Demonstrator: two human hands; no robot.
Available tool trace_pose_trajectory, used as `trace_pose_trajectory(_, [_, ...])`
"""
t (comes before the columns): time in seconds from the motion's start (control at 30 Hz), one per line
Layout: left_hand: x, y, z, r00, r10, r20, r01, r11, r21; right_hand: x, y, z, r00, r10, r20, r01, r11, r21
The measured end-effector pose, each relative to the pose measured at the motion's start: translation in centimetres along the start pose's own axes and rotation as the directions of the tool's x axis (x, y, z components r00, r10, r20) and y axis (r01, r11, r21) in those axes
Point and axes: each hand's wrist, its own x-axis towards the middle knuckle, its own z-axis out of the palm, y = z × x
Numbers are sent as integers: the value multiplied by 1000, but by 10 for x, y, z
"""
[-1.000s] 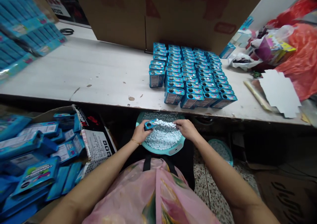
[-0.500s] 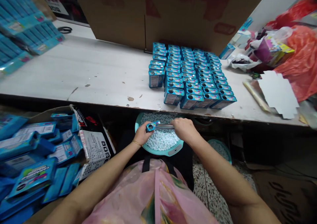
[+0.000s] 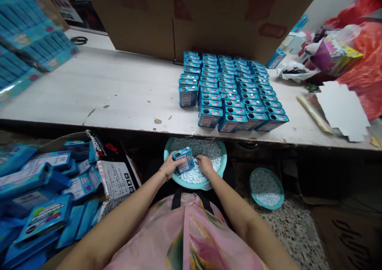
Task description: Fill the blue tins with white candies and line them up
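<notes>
My left hand (image 3: 169, 167) is closed round a small blue box (image 3: 185, 162), tilted so its printed broad face shows, above the left part of a turquoise basin (image 3: 223, 158). Small white pellets (image 3: 192, 178) fill the basin, which sits at my lap under the table edge. Down at the pellets, the fingers of my right hand (image 3: 205, 165) are bent and closed, just right of the box. A small shiny bit shows at those fingertips; the rest of the clear tube-like tool seen earlier is hidden.
Rows of upright blue boxes (image 3: 235, 94) stand on the white table (image 3: 128, 87), before a large cardboard carton (image 3: 215, 19). An open carton (image 3: 115, 174) of loose blue boxes is at my left. A second pellet basin (image 3: 253, 196) is on the floor, right. Plastic bags (image 3: 364, 63) lie far right.
My right hand has moved left and down to the pellets, away from the box's end. The box has turned from end-on to show its broad face.
</notes>
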Motion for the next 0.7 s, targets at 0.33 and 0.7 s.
trace_pose_trajectory(0.33, [-20,34,-29,936,339,-99,-278,881,384,-21,54,-36,988,0,-153,41,965,259])
trace_pose_trajectory(0.7, [-11,21,6,903,405,143,-374,577,726,-58,14,-126,989,-136,-54,124,975,-183])
